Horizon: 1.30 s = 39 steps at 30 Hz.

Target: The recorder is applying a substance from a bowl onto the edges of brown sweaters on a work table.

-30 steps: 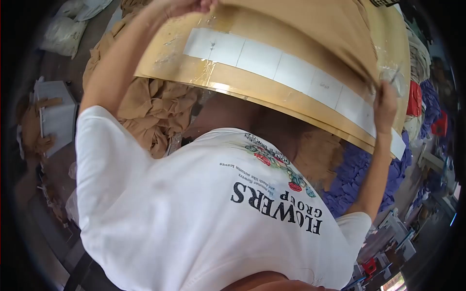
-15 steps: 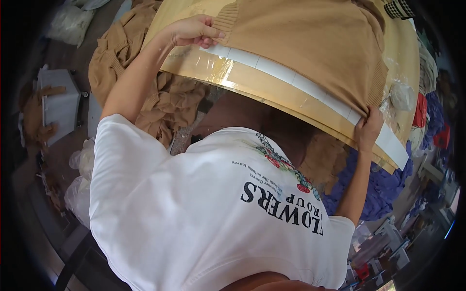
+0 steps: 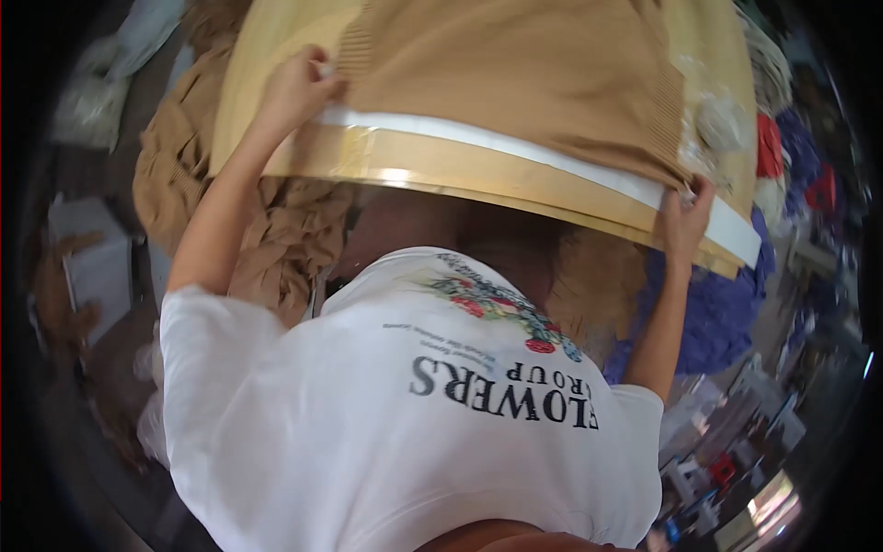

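A tan knitted garment (image 3: 515,78) lies spread over the yellowish tabletop, with ribbed bands at its left and right ends. Under its near edge runs a long white strip (image 3: 589,170), partly hidden by the knit. My left hand (image 3: 299,92) is closed at the near corner of the left ribbed band, thumb and fingers pinching the edge; slight blur softens the fingertips. At the opposite near corner, my right hand (image 3: 688,219) pinches the gathered ribbing between thumb and fingers, just above the white strip.
The table's near edge (image 3: 441,184) has clear tape on it. Heaped tan knitwear (image 3: 285,244) lies at left, and purple fabric (image 3: 713,313) at right below the table. A crumpled clear plastic bag (image 3: 722,120) sits right of the garment. A pale bin (image 3: 97,267) stands far left.
The view has shifted, so the table and garment appear further left. My left hand has turned more upright at its corner. Both hands stay at the garment's near corners.
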### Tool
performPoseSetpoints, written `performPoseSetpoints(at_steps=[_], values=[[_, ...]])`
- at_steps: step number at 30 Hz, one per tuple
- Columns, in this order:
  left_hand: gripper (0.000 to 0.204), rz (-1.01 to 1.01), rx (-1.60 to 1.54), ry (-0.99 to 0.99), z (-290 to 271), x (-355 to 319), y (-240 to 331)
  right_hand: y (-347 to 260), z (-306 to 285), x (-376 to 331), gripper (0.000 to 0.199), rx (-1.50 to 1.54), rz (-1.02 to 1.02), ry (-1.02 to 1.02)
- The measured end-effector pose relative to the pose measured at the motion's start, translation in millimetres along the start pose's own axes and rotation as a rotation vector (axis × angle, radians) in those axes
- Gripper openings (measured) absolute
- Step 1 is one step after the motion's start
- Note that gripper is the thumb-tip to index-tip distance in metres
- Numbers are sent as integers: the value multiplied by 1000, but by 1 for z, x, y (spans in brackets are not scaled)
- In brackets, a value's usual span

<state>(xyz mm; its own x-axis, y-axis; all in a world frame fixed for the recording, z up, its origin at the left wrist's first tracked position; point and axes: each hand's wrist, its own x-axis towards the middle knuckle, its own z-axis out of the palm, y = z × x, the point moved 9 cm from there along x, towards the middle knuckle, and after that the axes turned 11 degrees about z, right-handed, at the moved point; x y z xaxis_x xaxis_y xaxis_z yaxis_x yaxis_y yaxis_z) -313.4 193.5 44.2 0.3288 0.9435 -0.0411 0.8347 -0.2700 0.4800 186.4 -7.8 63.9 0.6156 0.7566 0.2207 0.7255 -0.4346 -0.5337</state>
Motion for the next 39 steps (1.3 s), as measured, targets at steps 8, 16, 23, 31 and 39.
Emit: performPoseSetpoints(at_steps=[8,16,23,31,39], values=[[17,718,-474,-30,105,16,249,2,28,6,23,741,147,-333],[19,974,-191,31,193,21,362,26,17,23,20,517,153,-240],[20,1311,-125,224,194,-26,399,50,13,34,20,325,35,-211],[25,1320,-128,152,215,-36,393,54,30,44,24,399,20,-338],[26,1334,-5,160,218,-43,401,66,22,42,23,628,24,-272]])
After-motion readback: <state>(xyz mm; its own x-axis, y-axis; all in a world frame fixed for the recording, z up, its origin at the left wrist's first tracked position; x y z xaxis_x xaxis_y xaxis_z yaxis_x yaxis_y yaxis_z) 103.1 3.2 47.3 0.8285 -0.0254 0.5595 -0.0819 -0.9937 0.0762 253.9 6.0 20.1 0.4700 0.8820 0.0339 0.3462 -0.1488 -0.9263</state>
